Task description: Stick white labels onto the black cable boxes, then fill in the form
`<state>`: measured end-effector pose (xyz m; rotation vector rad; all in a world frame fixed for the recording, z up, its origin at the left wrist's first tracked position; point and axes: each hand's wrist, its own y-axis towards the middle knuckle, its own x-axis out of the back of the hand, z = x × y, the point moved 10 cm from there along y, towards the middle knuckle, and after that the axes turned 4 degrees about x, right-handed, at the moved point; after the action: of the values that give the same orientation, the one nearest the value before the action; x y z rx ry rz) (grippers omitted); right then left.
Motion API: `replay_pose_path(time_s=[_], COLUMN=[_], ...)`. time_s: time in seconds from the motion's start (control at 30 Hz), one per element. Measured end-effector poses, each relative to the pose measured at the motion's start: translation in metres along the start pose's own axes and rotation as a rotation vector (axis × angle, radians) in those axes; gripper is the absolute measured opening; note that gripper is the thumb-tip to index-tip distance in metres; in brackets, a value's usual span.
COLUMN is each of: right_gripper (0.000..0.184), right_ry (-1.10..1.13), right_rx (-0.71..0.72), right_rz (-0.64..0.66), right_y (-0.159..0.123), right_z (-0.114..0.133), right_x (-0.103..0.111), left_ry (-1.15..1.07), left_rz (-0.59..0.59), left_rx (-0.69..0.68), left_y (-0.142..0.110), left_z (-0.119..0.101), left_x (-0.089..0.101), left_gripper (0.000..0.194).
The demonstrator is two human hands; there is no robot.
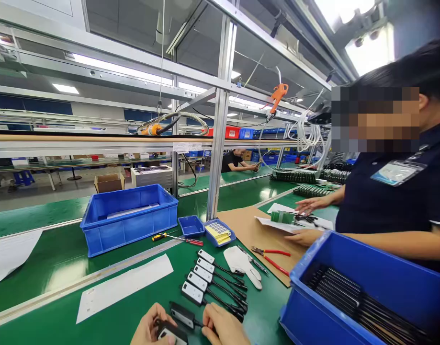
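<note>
At the bottom edge my left hand (pixel 151 326) is closed around a small black box with a pale label (pixel 172 331), partly cut off by the frame. Just beyond it lies a second black cabled box (pixel 183 314), turned on its side. The thumb and fingers of my right hand (pixel 223 327) are closed at this second box's cable, near where it leaves the housing. Ahead, several similar boxes (pixel 194 291) with white label faces lie in a slanted row, their short black cables (pixel 227 299) pointing right.
A white glove (pixel 241 263), red-handled cutters (pixel 273 253), screwdrivers (pixel 184 238) and a small tray of yellow labels (pixel 220 232) lie beyond the row. Blue bins stand left (pixel 129 220) and right (pixel 313 292). A co-worker (pixel 385 206) at right handles a cabled green part on white sheets.
</note>
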<state>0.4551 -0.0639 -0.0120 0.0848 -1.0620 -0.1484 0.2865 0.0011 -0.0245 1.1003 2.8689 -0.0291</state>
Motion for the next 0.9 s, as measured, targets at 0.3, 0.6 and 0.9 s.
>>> replay_pose_path(time_s=[0.3,0.6,0.9], right_gripper=[0.014,0.016,0.015], right_ry=[0.057,0.004,-0.232], right_rx=[0.072,0.048,-0.151], right_rz=[0.063,-0.014,-0.081], right_y=[0.002,0.008,0.028], right_z=[0.009,0.003,-0.029], right_x=[-0.002,0.008,0.029], left_ry=[0.857,0.959,0.995], left_rz=[0.045,0.158,0.273], left_rx=[-0.185,-0.177,-0.16], left_y=[0.0,0.026,0.025], left_z=[-0.027,-0.02,-0.009], left_x=[-0.008,-0.02,-0.028], left_gripper=[0.028,0.085,0.08])
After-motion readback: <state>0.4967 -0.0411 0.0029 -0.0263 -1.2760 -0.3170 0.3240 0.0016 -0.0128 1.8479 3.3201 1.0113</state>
